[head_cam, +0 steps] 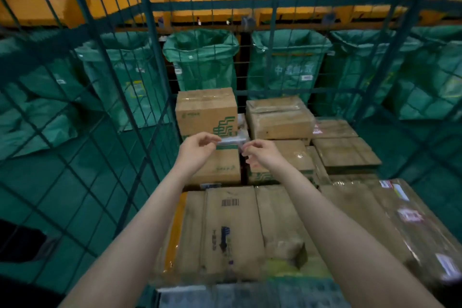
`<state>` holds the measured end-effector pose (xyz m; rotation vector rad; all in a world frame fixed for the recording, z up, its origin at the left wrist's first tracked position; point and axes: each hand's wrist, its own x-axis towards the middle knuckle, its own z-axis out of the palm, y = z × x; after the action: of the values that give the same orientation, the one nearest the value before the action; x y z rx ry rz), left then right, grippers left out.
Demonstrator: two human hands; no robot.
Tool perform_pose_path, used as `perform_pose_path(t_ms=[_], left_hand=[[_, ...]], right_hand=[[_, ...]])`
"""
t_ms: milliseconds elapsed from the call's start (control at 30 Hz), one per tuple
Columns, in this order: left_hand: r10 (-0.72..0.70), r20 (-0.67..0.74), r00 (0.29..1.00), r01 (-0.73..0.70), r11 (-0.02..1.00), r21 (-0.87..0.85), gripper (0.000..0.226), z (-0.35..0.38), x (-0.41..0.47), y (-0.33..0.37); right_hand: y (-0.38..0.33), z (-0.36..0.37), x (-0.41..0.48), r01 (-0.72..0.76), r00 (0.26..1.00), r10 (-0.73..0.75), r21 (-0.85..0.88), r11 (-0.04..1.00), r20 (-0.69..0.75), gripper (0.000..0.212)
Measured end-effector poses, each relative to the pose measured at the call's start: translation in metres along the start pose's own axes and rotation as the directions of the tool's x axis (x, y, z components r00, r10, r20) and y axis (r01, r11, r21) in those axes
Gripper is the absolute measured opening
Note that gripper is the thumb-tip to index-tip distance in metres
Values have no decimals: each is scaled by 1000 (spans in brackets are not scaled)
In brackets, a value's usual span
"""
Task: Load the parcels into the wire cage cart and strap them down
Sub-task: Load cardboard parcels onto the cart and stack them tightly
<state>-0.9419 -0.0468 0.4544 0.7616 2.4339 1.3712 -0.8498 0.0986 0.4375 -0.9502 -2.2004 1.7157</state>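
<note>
Several cardboard parcels fill the green wire cage cart (147,40). A tall box with a green logo (206,112) stands at the back left, a taped box (280,117) beside it, and a big flat box (232,230) lies nearest me. Both arms reach in over the load. My left hand (197,149) and my right hand (262,154) pinch the two ends of a small pale grey packet (231,141), held level above the parcels in front of the logo box.
Green mail sacks (202,57) hang open in a row behind the cage's back wall, under an orange chute. The cage's left mesh side (75,157) and right mesh side (425,82) close in the load. Flat boxes (345,152) lie at right.
</note>
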Motion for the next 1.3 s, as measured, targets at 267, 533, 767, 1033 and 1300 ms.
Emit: perform_pose_path(t_ms=[267, 533, 767, 1033, 1300], left_hand=[[47, 206, 977, -49, 999, 7, 18, 27, -54, 2], [123, 372, 920, -128, 992, -10, 19, 78, -99, 27], [169, 528, 832, -173, 984, -43, 20, 129, -149, 54], [180, 680, 710, -196, 979, -54, 23, 216, -241, 74], [221, 801, 557, -243, 965, -97, 22, 294, -339, 95]], right_hand=[[44, -6, -88, -142, 978, 158, 123, 982, -133, 16], [81, -47, -154, -188, 915, 220, 124, 974, -340, 15], [119, -92, -217, -232, 847, 307, 218, 948, -435, 16], [200, -143, -327, -351, 708, 500, 365, 862, -500, 17], [259, -180, -438, -358, 608, 577, 461, 812, -545, 13]])
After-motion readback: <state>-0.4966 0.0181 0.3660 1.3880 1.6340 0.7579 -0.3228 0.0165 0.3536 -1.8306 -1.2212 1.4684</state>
